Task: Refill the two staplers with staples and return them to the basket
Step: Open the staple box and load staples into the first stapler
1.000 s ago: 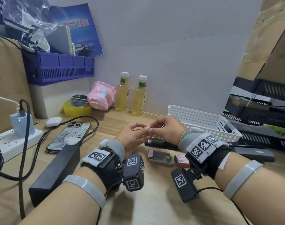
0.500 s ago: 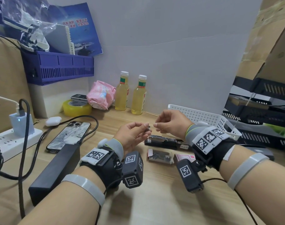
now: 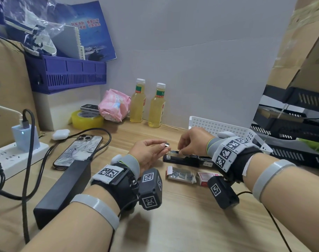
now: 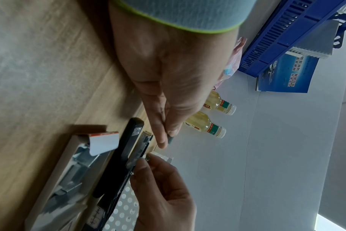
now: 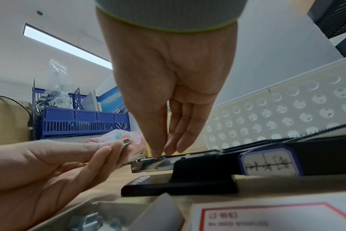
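Observation:
A black stapler lies flat on the wooden desk with its top swung back and its metal magazine bare. My right hand reaches down onto the front of the magazine, thumb and fingertips pinching a short piece of staples against it. Just left of the stapler, my left hand hovers palm up and pinches another short staple strip between thumb and forefinger. An open staple box tray and its red-and-white sleeve lie in front of the stapler. The white perforated basket stands behind my right hand. No second stapler shows.
Two yellow drink bottles, a pink packet and a tape roll line the back wall. A phone on a cable, a black box and a power strip lie at the left. Black trays stack up at the right.
My hands, joined over one staple strip a second ago, have parted. The right hand has dropped onto the stapler's magazine with one piece; the left hand stays with the other.

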